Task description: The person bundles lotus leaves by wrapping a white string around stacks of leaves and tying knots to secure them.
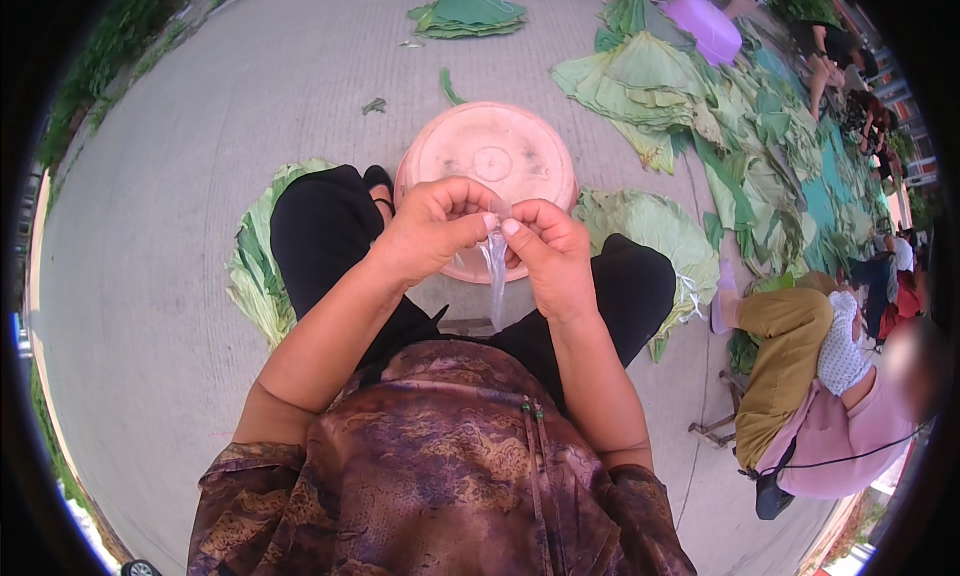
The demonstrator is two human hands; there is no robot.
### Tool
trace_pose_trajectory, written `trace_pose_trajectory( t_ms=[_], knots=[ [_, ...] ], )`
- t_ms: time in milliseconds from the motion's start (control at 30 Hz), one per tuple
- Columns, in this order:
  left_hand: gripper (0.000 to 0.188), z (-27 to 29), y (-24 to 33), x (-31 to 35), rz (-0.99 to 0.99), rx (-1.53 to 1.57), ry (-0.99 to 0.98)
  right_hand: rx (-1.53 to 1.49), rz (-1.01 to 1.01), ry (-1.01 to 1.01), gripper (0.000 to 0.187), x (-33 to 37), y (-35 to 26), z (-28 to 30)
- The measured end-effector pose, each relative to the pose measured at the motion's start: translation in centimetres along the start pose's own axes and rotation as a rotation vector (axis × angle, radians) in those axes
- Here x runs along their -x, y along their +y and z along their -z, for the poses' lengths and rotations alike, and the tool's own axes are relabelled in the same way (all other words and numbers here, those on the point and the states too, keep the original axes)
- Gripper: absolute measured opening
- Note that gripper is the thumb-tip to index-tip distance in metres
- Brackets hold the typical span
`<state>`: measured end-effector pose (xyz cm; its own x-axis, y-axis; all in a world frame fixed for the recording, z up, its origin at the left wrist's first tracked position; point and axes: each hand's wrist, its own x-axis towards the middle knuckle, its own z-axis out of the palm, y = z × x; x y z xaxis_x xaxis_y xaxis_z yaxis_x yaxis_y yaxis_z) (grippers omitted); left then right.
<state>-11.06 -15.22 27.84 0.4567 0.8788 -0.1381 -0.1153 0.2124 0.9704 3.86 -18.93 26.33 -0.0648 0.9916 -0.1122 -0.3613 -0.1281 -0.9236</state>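
Note:
Both my hands meet above a pink round basin [490,136], which seems to stand upside down on the ground between my knees. A clear plastic strip [497,286] hangs down from my fingertips. My left hand [435,226] pinches its upper end between thumb and fingers. Close against it, my right hand [553,259] pinches the same strip with thumb and forefinger. A stack of large green leaves, like lotus leaves [262,276], lies by my left leg. By my right knee lies another leaf bundle [655,241] with a white tie at its side.
Ahead on the concrete sits a folded leaf pile [466,14]. Spread leaves [650,86] cover the ground at right, with a purple basin [708,28] beyond. A person in a pink top [830,441] sits at my right near a low stool [712,433]. More people work farther off.

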Motion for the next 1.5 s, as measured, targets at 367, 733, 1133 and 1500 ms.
trace_pose_trajectory(
  t_ms=[367, 733, 1133, 1500],
  knots=[
    [0.011, 0.3, -0.3, -0.5, 0.010, -0.007, 0.009, -0.050, 0.040, 0.044, 0.006, -0.1, 0.6, 0.2],
    [0.009, 0.6, -0.2, -0.4, -0.017, -0.150, -0.035, -0.016, 0.051, -0.019, 0.014, -0.1, -0.3, -0.5],
    [0.009, 0.4, -0.2, -0.1, 0.043, -0.157, -0.023, -0.088, 0.077, 0.023, 0.007, 0.0, 1.1, 0.7],
    [0.008, 0.2, -0.3, 0.2, 0.053, -0.129, -0.058, -0.083, -0.009, -0.025, 0.016, 0.2, 0.6, 0.8]
  ],
)
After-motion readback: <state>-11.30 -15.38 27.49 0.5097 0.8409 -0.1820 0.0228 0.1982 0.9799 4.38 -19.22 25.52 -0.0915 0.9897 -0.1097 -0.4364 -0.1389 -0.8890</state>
